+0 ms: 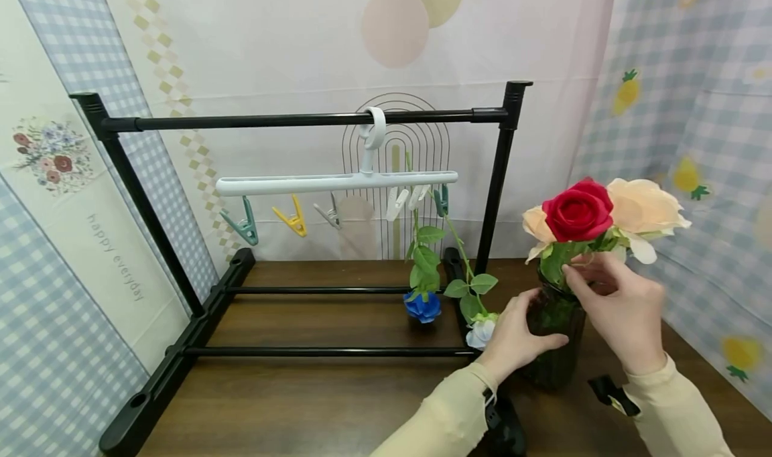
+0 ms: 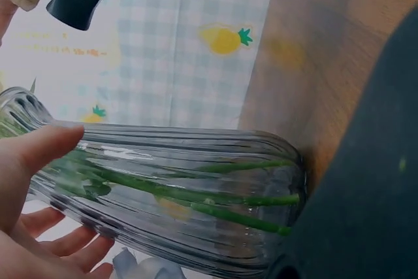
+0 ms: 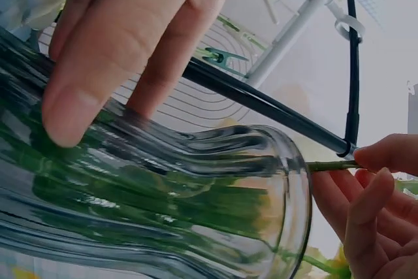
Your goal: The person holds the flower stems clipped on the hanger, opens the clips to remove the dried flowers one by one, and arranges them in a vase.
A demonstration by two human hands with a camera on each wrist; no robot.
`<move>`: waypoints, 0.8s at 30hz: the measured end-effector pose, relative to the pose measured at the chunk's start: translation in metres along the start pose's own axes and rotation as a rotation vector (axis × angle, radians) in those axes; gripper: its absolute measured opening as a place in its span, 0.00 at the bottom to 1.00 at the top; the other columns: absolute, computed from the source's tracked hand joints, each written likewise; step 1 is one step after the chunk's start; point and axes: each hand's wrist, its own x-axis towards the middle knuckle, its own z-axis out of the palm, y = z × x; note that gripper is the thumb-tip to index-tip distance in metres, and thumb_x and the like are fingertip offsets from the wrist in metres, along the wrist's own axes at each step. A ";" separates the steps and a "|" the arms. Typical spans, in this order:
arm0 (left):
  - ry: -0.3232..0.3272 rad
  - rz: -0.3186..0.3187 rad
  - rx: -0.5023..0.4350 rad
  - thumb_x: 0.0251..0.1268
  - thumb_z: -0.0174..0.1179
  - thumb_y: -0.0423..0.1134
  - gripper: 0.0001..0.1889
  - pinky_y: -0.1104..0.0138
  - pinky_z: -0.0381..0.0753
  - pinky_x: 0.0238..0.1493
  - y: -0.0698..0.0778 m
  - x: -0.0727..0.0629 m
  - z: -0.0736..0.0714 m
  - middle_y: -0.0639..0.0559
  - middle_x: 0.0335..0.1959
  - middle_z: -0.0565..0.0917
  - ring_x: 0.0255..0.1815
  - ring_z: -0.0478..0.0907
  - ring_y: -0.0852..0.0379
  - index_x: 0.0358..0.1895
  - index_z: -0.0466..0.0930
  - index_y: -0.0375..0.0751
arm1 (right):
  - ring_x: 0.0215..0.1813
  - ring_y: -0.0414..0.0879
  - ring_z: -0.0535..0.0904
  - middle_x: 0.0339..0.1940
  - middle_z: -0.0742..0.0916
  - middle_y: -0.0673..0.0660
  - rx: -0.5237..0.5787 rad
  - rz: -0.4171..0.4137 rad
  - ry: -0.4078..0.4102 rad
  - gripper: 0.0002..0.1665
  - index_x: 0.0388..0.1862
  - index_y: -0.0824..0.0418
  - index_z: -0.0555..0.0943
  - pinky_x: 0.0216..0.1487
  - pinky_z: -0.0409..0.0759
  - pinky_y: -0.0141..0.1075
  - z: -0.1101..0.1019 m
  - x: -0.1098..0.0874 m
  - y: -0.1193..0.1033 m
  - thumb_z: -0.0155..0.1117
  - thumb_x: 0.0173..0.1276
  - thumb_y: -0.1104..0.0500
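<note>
My left hand point(image 1: 521, 340) grips the ribbed glass vase point(image 1: 555, 350), thumb on the near side and fingers round the far side. Several green stems point(image 2: 215, 200) show through the glass in the left wrist view. At the vase's mouth my right hand point(image 1: 624, 306) pinches a thin flower stem point(image 3: 332, 165) between thumb and fingertips. Above the rim stand a red rose point(image 1: 580, 210) and cream roses point(image 1: 648, 209), with a green leaf point(image 1: 557, 263) beside the right fingertips. I cannot tell which bloom the pinched stem belongs to.
Left of the vase stands a black rack point(image 1: 289, 120) on a brown table point(image 1: 301, 403). From its bar hangs a white clip hanger point(image 1: 338, 183). A blue rose point(image 1: 422, 307) and a white flower point(image 1: 480, 333) hang heads down from it. A yellow clip point(image 1: 292, 217) dangles further left.
</note>
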 end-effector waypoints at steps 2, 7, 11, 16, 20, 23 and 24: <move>0.002 0.003 0.003 0.55 0.70 0.49 0.36 0.69 0.75 0.60 0.000 0.000 -0.001 0.60 0.63 0.74 0.63 0.72 0.65 0.68 0.66 0.55 | 0.35 0.07 0.71 0.30 0.86 0.34 -0.007 0.005 -0.011 0.14 0.33 0.67 0.85 0.34 0.68 0.09 0.001 0.000 0.001 0.74 0.45 0.74; 0.006 0.045 0.041 0.59 0.68 0.48 0.34 0.70 0.75 0.58 -0.003 0.001 -0.001 0.58 0.61 0.75 0.62 0.73 0.64 0.68 0.65 0.53 | 0.35 0.05 0.67 0.26 0.89 0.65 -0.040 0.036 -0.086 0.11 0.33 0.67 0.84 0.35 0.67 0.08 0.001 0.000 0.001 0.72 0.49 0.73; 0.019 0.079 0.090 0.61 0.67 0.48 0.33 0.71 0.75 0.58 -0.003 0.001 -0.001 0.56 0.60 0.75 0.61 0.73 0.64 0.68 0.65 0.51 | 0.34 0.03 0.64 0.25 0.88 0.65 -0.087 0.066 -0.139 0.06 0.33 0.66 0.84 0.32 0.66 0.10 0.003 0.002 0.001 0.70 0.54 0.69; 0.035 0.116 0.128 0.61 0.66 0.47 0.32 0.72 0.75 0.58 -0.004 0.002 0.002 0.56 0.60 0.75 0.61 0.74 0.64 0.67 0.65 0.49 | 0.30 0.03 0.61 0.23 0.89 0.61 -0.144 0.068 -0.206 0.03 0.31 0.63 0.86 0.27 0.66 0.18 0.002 0.005 0.002 0.69 0.55 0.65; 0.034 0.133 0.128 0.61 0.66 0.46 0.32 0.73 0.75 0.57 -0.005 0.002 0.003 0.55 0.60 0.76 0.60 0.75 0.64 0.67 0.66 0.49 | 0.24 0.19 0.72 0.23 0.89 0.60 -0.177 0.064 -0.264 0.03 0.30 0.62 0.87 0.24 0.67 0.22 0.000 0.007 0.002 0.71 0.55 0.64; 0.036 0.134 0.124 0.62 0.66 0.46 0.31 0.73 0.75 0.57 -0.006 0.001 0.003 0.55 0.60 0.75 0.60 0.75 0.64 0.67 0.66 0.49 | 0.21 0.34 0.76 0.23 0.89 0.58 -0.190 0.064 -0.342 0.03 0.30 0.61 0.87 0.22 0.68 0.27 -0.002 0.010 0.004 0.70 0.56 0.63; 0.038 0.133 0.123 0.61 0.66 0.46 0.31 0.72 0.75 0.57 -0.007 0.001 0.003 0.55 0.60 0.75 0.59 0.75 0.64 0.67 0.66 0.49 | 0.21 0.35 0.77 0.24 0.89 0.58 -0.193 0.068 -0.382 0.03 0.30 0.61 0.87 0.22 0.68 0.28 -0.002 0.012 0.005 0.69 0.57 0.63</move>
